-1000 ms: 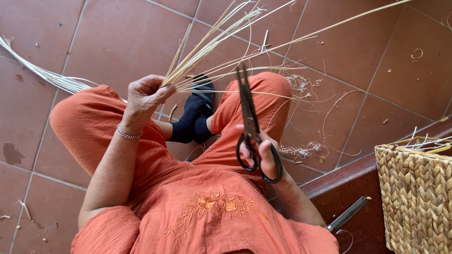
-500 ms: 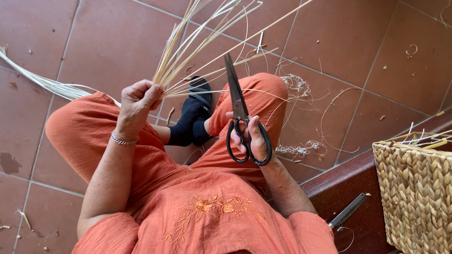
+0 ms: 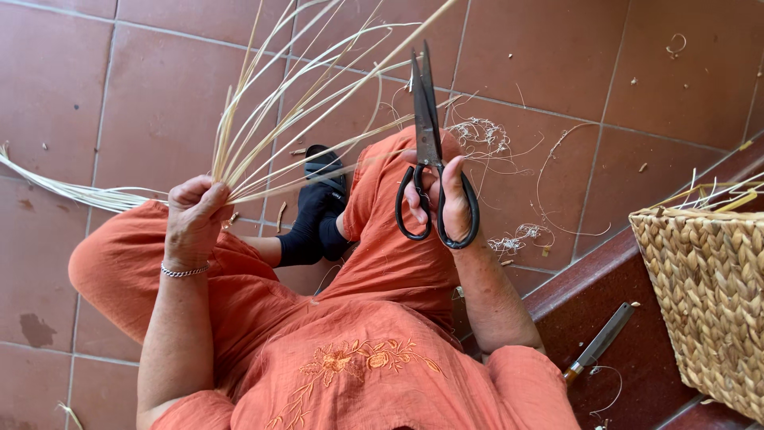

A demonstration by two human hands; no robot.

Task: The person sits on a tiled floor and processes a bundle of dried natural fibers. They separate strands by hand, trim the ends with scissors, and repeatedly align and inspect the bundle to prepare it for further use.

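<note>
Straw-coloured stalks (image 3: pixel 263 151) are bunched in the left hand (image 3: pixel 193 219), whose fingers are curled tight around them low down, so that the long ends fan up and to the right over the floor (image 3: pixel 95 87) while a flatter sheaf trails off to the left edge. Just below that hand a silver bracelet (image 3: pixel 184 271) circles the wrist. The right hand (image 3: pixel 442 203) grips a pair of black scissors (image 3: pixel 430 151) by the loops, thumb through one and fingers through the other, the blades closed together and pointing straight up. Compared with half a second ago the scissors have come upright — they leaned to the left then — and their tips now stand just beside the spread stalks, crossing in front of one or two of them. The left hand has hardly shifted, though the stalks fan a little wider. Both hands are raised above the person's crossed legs in orange cloth, with a foot in a dark sock (image 3: pixel 314 223) between the knees. To the right, on a dark red step (image 3: pixel 637 374), lies a knife (image 3: pixel 598 342) with a wooden handle, and a woven basket (image 3: pixel 708 302) stands at the edge. Loose curls of fibre (image 3: pixel 509 239) litter the tiles beyond the knee.
</note>
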